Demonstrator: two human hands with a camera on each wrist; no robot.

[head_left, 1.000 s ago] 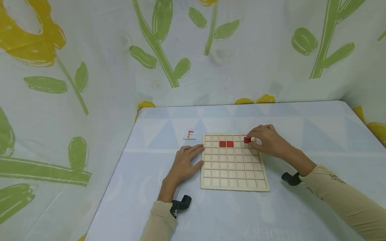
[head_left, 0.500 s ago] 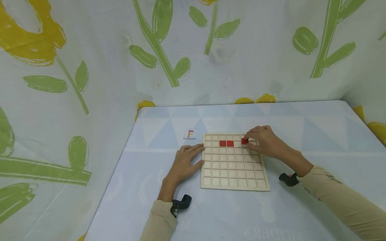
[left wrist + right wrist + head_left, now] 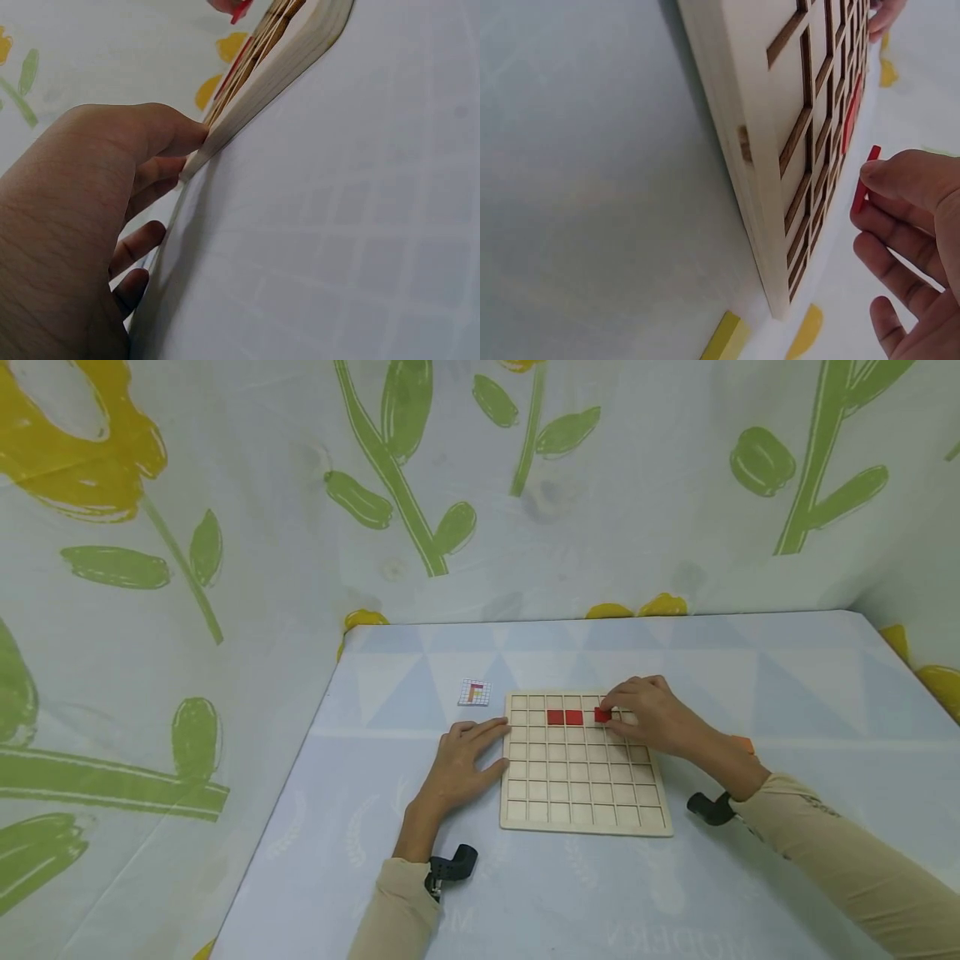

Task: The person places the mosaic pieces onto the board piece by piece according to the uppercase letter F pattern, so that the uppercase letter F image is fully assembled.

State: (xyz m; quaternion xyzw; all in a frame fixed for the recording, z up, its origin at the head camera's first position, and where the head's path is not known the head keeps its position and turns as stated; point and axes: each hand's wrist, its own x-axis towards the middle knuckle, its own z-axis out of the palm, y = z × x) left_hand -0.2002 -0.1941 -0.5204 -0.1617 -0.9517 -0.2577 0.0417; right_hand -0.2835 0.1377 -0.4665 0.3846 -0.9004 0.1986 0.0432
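Observation:
A square wooden board with a grid of shallow cells lies on the table. Two red square tiles sit side by side in its second row from the far edge. A third red tile is pinched between thumb and fingertips of my right hand, just right of that pair. The right wrist view shows this red tile tilted and held above the board's surface. My left hand touches the board's left edge with its fingertips and thumb, fingers extended, as the left wrist view also shows.
A small card with a coloured grid pattern lies beyond the left hand. An orange piece shows behind the right wrist. A yellow block lies beside the board in the right wrist view. A flowered cloth hangs behind the table.
My right hand has shifted left across the board with the red tile, nearer the two placed tiles. An orange piece has come into view behind the right wrist. The left hand stays still.

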